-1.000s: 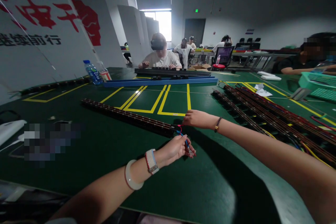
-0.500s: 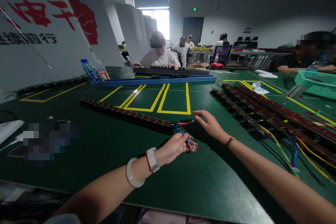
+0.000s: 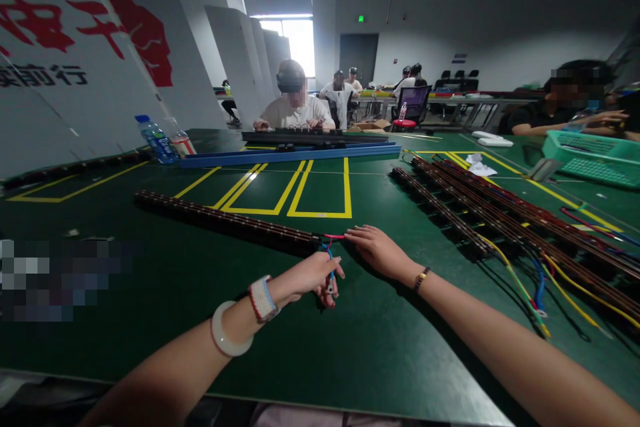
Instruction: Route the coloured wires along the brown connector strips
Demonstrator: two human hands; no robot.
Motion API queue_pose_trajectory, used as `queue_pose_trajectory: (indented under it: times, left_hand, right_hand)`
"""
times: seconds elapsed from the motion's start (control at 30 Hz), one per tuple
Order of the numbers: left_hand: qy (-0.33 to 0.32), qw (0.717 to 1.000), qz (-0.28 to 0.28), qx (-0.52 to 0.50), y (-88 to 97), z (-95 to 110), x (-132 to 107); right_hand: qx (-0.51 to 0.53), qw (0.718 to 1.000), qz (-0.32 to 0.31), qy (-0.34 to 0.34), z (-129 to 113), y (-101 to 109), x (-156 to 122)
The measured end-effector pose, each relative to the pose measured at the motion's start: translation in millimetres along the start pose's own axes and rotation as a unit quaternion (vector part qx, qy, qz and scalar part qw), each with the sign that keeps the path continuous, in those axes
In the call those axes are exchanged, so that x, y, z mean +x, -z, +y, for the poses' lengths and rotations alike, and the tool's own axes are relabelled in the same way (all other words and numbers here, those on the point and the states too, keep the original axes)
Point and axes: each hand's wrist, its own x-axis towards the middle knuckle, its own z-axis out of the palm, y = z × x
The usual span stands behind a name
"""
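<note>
A long dark rail (image 3: 225,219) with copper-coloured strips lies at a slant on the green table, and short wires come out of its near right end. My left hand (image 3: 317,275) is closed round the blue wire (image 3: 331,265), whose metal ring terminal shows below the thumb between the fingers. At the red wire (image 3: 334,236) is my right hand (image 3: 375,250), palm down, its fingertips together over the wire's free end. The ring terminal of that red wire is hidden under the fingers.
Several similar rails (image 3: 480,207) with coloured wires lie to the right. Farther back are a blue rail (image 3: 295,154), a green basket (image 3: 593,157) and two bottles (image 3: 156,140). A person (image 3: 295,100) sits across the green table (image 3: 380,360); another sits at the right.
My right hand has come down and left onto the red wire, its fingers now over the ring terminal. My left hand keeps the blue wire. The whole view has shifted slightly.
</note>
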Motion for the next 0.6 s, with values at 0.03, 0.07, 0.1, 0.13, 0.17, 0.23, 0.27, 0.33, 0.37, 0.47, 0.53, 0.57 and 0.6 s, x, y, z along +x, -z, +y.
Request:
queue_pose_trajectory:
  times: [0.03,0.07,0.1,0.13,0.17,0.23,0.27,0.33,0.37,0.47,0.53,0.57,0.6]
  left_hand:
    - [0.007,0.999,0.003,0.035,2.5,2,-1]
    - [0.016,0.997,0.008,0.069,4.6,5,-1]
    - [0.024,0.994,0.013,0.104,6.3,7,-2]
    - [0.030,0.990,0.021,0.139,7.5,9,-3]
    - [0.033,0.984,0.033,0.173,8.3,10,-4]
    - [0.022,0.970,0.072,0.233,8.9,9,-5]
    - [0.004,0.964,0.094,0.250,8.9,7,-5]
    - [-0.047,0.958,0.126,0.253,8.5,2,-6]
    - [-0.063,0.957,0.131,0.252,8.1,0,-5]
    - [-0.032,0.960,0.121,0.252,6.0,-3,-2]
    - [0.006,0.967,0.087,0.241,4.1,-3,1]
    - [0.015,0.970,0.073,0.230,3.2,-2,3]
    - [0.016,0.973,0.064,0.220,2.5,-2,4]
  right_hand:
    - [0.002,1.000,-0.001,-0.001,0,-1,0]
    - [0.005,1.000,-0.001,-0.001,1,-1,0]
    - [0.006,1.000,-0.002,-0.001,1,-1,0]
    - [0.008,1.000,-0.002,0.000,1,-2,0]
    - [0.009,1.000,-0.001,0.000,1,-1,0]
    - [0.010,1.000,0.000,0.000,0,-1,0]
    - [0.010,1.000,0.001,0.000,0,0,1]
    - [0.009,1.000,-0.002,0.002,-1,0,1]
    - [0.009,1.000,-0.004,0.003,-1,0,1]
    - [0.012,1.000,-0.004,0.003,1,-2,1]
    - [0.015,1.000,0.000,0.001,2,-2,1]
    - [0.017,1.000,0.005,-0.003,2,-1,2]
    - [0.021,1.000,0.012,-0.010,1,1,3]
